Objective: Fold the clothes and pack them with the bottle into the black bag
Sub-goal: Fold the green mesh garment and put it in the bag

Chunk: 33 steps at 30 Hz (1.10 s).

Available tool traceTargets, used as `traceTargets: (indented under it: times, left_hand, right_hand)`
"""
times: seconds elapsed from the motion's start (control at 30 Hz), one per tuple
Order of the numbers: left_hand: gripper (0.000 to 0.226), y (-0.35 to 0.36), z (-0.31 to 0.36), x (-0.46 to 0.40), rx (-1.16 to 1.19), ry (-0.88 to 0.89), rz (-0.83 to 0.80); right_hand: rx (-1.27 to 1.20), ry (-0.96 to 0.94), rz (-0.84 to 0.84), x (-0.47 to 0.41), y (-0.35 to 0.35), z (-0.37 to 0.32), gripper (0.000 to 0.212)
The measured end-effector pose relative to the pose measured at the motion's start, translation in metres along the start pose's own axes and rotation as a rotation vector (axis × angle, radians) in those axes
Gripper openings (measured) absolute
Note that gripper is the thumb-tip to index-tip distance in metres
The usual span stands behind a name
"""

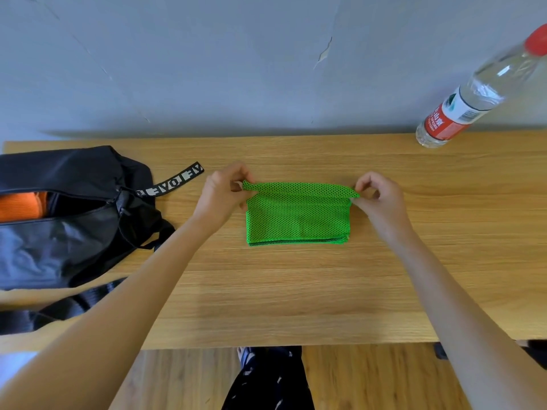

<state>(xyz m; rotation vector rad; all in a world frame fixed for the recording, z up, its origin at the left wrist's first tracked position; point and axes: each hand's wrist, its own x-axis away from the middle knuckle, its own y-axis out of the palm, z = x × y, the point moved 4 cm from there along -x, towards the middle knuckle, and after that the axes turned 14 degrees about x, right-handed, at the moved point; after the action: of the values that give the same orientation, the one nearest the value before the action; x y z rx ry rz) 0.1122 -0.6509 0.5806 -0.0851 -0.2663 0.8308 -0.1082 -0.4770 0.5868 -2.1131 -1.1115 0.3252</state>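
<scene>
1. A green mesh cloth lies folded into a small rectangle near the middle of the wooden table, its stitched dark hem along the near edge.
2. The left hand pinches the cloth's far left corner between thumb and fingertips; the grip is closed on the fabric, which sits just to the right of the palm.
3. The right hand pinches the far right corner in the same way, its grip likewise closed on the cloth, which extends to the left from its fingertips.
4. The far edge between the two hands is raised a little off the table and curls over as a narrow band, while the rest of the cloth rests flat.
5. The black bag lies on the left side of the table, well apart from the cloth, its zipper open; an orange cloth shows inside the opening.
6. A lettered strap runs from the bag toward the left hand, ending close beside it.
7. A clear bottle with a red cap and red-and-white label stands at the far right edge of the table, well away from both hands.
</scene>
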Motion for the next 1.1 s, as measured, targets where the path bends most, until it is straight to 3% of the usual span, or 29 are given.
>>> traceTargets:
  times: [0.13, 0.3, 0.5, 0.63, 0.73, 0.87, 1.1]
  left_hand:
    - [0.034, -0.002, 0.009, 0.013, 0.098, 0.044, -0.046]
    - [0.024, 0.002, -0.003, 0.043, -0.050, 0.130, -0.216]
    - [0.017, 0.004, -0.025, 0.061, -0.164, 0.111, -0.267]
    - [0.032, 0.003, -0.019, 0.062, -0.094, 0.133, -0.211]
    - [0.041, 0.003, -0.016, 0.062, -0.052, 0.124, -0.135]
    - [0.036, 0.008, -0.017, 0.062, 0.080, 0.045, -0.040]
    - [0.055, 0.009, -0.023, 0.064, 0.090, -0.009, -0.007]
  right_hand:
    - [-0.077, -0.028, -0.001, 0.010, -0.006, -0.001, 0.051]
    - [0.028, -0.090, -0.021, 0.026, -0.003, 0.008, 0.041]
    - [0.163, -0.150, -0.014, 0.042, 0.005, 0.009, 0.027]
    - [0.273, -0.221, 0.051, 0.048, 0.006, -0.007, 0.016]
    - [0.489, -0.324, 0.005, 0.052, 0.014, -0.014, 0.027]
    - [0.712, -0.397, -0.023, 0.055, 0.026, -0.011, 0.031]
    - [0.687, -0.435, 0.042, 0.055, 0.021, -0.012, 0.020]
